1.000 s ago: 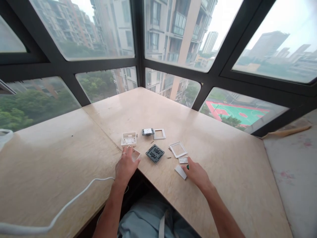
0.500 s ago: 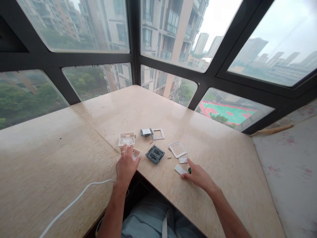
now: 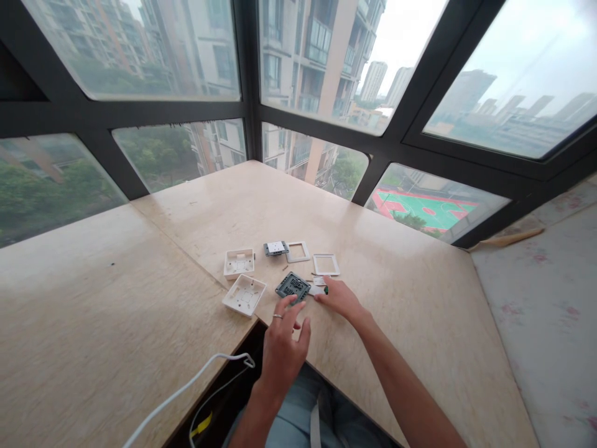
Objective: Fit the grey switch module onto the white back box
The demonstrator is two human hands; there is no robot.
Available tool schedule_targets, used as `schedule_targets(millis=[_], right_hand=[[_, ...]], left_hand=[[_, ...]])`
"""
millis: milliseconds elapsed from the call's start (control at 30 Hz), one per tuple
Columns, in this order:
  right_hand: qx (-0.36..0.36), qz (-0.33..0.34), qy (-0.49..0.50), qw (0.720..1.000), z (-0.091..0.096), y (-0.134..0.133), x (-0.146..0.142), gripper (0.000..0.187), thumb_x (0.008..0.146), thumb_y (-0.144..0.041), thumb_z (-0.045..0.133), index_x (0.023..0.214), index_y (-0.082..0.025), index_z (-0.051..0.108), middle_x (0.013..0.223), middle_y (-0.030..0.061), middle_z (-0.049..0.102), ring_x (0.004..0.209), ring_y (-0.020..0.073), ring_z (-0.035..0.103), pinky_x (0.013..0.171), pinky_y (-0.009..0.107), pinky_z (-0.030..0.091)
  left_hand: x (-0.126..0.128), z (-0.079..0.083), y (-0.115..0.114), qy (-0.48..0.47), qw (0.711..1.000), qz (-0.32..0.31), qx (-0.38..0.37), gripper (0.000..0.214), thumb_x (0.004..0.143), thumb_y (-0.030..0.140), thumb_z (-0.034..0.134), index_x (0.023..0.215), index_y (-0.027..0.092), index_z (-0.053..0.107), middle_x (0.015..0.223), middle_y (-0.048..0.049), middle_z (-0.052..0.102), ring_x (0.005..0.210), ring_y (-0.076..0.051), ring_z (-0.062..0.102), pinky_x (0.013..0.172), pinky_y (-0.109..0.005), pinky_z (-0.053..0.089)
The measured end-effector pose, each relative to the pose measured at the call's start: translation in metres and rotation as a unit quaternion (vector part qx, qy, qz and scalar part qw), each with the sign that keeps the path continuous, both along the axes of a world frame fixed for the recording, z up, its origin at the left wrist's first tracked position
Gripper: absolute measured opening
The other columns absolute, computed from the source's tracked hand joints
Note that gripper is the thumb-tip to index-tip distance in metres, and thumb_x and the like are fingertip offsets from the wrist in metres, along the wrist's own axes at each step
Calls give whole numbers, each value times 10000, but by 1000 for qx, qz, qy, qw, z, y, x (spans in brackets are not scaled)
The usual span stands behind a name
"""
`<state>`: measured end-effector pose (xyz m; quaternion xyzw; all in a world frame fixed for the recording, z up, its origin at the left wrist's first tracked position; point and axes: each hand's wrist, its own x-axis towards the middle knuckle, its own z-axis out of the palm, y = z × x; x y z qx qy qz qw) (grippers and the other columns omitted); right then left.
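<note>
My left hand (image 3: 285,336) hovers at the table's front edge, fingers apart and holding nothing. Just beyond its fingertips lies a dark grey switch module (image 3: 292,286). My right hand (image 3: 342,300) rests low on the table, its thumb and fingers closed about a small white rectangular switch plate (image 3: 315,290). Beside it, partly under the fingers, is a second white plate (image 3: 319,280). A small dark green piece (image 3: 326,290) shows at the right fingers, mostly hidden. Above that hand lies a white square frame (image 3: 325,264).
Two white open mounting boxes (image 3: 239,264) stand left of the module. Farther back are a socket module (image 3: 276,248) and another white frame (image 3: 298,251). A small screw (image 3: 285,267) lies between them. A white cable (image 3: 186,381) crosses the front edge. Windows border the table.
My left hand has let go of the nearer mounting box and moved right. My right hand has moved left with the white plate toward the module. The nearer frame has shifted up and left.
</note>
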<state>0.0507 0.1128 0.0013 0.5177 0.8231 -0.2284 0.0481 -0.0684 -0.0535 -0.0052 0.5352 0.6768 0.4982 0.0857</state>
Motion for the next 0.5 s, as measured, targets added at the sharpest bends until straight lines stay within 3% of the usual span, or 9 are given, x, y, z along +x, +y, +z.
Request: schedule_targets(millis=[167,333,433,500], right_hand=[[21,6,22,1000,-3,9,-22,295,870,-324,654,1115,-164,618,1111,115,728,1027,231,658,782,271,402],[35,9,40,999,-1,10,-35,227,886,-317,628,1057,-169,611,1032,101,739,965,222,660,753,268,387],[42,18,59,997,1,7,-35,198,887,-308,633,1032,-175,609,1005,84,736,958,211,654,754,258,387],[45,27,76,996,1,4,-32,173,888,-294,634,1019,-183,613,1002,66,733,949,196,651,756,245,389]], left_hand=[[20,4,1,-27,997,-63,-25,251,919,196,540,1143,209,653,1240,-125,660,625,-116,643,696,-329,616],[47,27,-6,-123,987,-105,-10,202,901,200,545,1048,221,682,1061,-87,716,629,-138,622,675,-328,594],[83,37,-22,-244,947,-210,10,155,904,257,607,1030,246,695,1016,-93,710,702,-174,643,659,-331,581],[111,38,-42,-310,878,-363,-26,211,929,318,635,1133,284,680,1086,-108,693,901,-223,679,741,-349,591]])
